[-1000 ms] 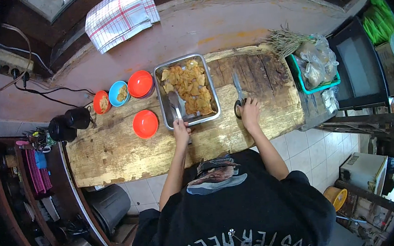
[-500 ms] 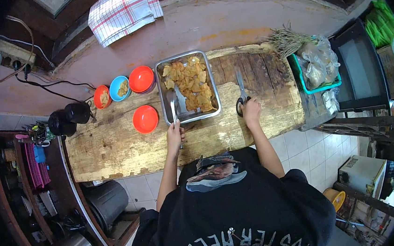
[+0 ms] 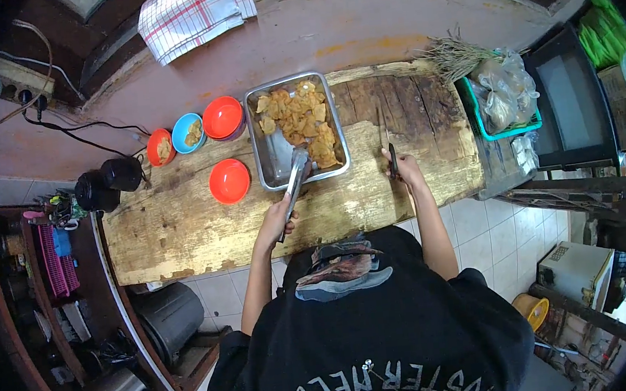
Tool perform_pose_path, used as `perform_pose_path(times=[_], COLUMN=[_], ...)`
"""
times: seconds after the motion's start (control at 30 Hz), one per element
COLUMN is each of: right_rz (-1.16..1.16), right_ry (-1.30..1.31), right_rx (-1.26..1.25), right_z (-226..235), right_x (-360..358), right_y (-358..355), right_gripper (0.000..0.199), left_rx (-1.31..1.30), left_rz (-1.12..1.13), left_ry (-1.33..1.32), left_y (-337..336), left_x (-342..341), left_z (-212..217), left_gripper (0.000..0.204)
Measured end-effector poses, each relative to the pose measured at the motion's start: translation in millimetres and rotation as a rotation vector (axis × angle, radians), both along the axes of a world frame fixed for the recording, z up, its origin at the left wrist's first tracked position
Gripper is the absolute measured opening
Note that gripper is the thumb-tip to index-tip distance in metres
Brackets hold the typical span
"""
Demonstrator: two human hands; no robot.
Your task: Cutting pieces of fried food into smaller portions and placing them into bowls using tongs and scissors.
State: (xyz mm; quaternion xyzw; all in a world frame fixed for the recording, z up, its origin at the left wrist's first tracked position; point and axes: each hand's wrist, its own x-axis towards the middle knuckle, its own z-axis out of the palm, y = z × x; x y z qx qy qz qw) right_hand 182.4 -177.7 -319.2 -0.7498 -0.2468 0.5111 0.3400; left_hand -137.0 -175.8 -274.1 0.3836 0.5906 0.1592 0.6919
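My left hand (image 3: 276, 222) is closed around metal tongs (image 3: 295, 187), whose tips reach over the near rim into a rectangular steel tray (image 3: 272, 156). Brownish-yellow flat food pieces (image 3: 299, 118) fill the tray's far and right parts; the tongs' tips are beside the near pieces. Black-handled scissors (image 3: 388, 138) are gripped in my right hand (image 3: 405, 172), lifted right of the tray with the blades pointing away from me. Left of the tray, a red bowl (image 3: 229, 182) stands nearest. Behind it are another red bowl (image 3: 223, 117), a blue bowl (image 3: 188, 134) and a smaller red bowl (image 3: 161, 148); the last two hold food pieces.
The worn wooden table (image 3: 182, 229) runs along a wall. A green basket (image 3: 505, 130) with plastic bags stands at its right end, beside dried stalks (image 3: 457, 60). Black appliances (image 3: 114, 181) with cords are at the left. A checked cloth (image 3: 197, 16) hangs behind.
The tongs have swung rightward, their tips now beside the near food pieces. My right hand has raised the scissors from the table and turned them edge-on.
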Motion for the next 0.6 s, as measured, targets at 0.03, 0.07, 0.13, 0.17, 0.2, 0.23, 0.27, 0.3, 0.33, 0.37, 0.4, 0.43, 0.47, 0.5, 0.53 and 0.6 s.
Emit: perform_pose_path(times=[0.03, 0.07, 0.13, 0.17, 0.2, 0.23, 0.27, 0.3, 0.33, 0.37, 0.4, 0.43, 0.47, 0.5, 0.53, 0.6], right_rz=[-0.003, 0.005, 0.091, 0.085, 0.035, -0.014, 0.031, 0.029, 0.019, 0.010, 0.008, 0.009, 0.008, 0.004, 0.014, 0.038], right_ry=[0.000, 0.034, 0.098, 0.098, 0.080, 0.062, 0.082, 0.082, 0.083, 0.084, 0.084, 0.075, 0.067, 0.066, 0.029, 0.009], right_rx=[-0.001, 0.010, 0.056, 0.055, 0.070, 0.085, 0.065, 0.065, 0.086, 0.106, 0.104, 0.109, 0.115, 0.114, 0.111, 0.115], right_z=[-2, -1, 4, 3, 2, 0, -1, -4, -6, -6, -5, -4, -2, -6, -13, -9], right_x=[-1, -4, -8, -13, -18, -19, -19, -20, -22, -25, -27, -29, -30, -30, -29, -32], right_y=[0, 0, -2, -3, -4, -5, -5, -6, -7, -8, -10, -11, -13, -16, -18, -23], right_gripper=[0.047, 0.048, 0.051, 0.051, 0.053, 0.058, 0.064, 0.064, 0.063, 0.062, 0.062, 0.061, 0.060, 0.060, 0.059, 0.056], left_rx=[-0.016, -0.017, -0.024, -0.026, -0.027, -0.027, -0.030, -0.031, -0.030, -0.030, -0.031, -0.037, -0.043, -0.043, -0.042, -0.043], left_rz=[-0.013, -0.019, -0.022, -0.028, -0.052, -0.076, -0.077, -0.080, -0.106, -0.131, -0.132, -0.129, -0.128, -0.132, -0.127, -0.120], left_ry=[-0.008, -0.008, 0.010, 0.010, 0.004, -0.002, -0.006, -0.006, -0.005, -0.005, -0.005, -0.003, -0.001, -0.002, -0.015, -0.027], left_y=[1, 2, 4, 6, 8, 9, 11, 12, 13, 15, 16, 17, 18, 19, 20, 19], left_x=[-1, 0, 0, 1, 2, 3, 2, 1, 1, 0, 0, -1, 0, 0, 0, -3], left_z=[-1, -2, -4, -2, 2, 3, 1, 0, -1, -3, -6, -9, -11, -12, -12, -13], left_gripper=[0.044, 0.044, 0.043, 0.043, 0.043, 0.043, 0.043, 0.043, 0.041, 0.039, 0.039, 0.038, 0.037, 0.037, 0.037, 0.036])
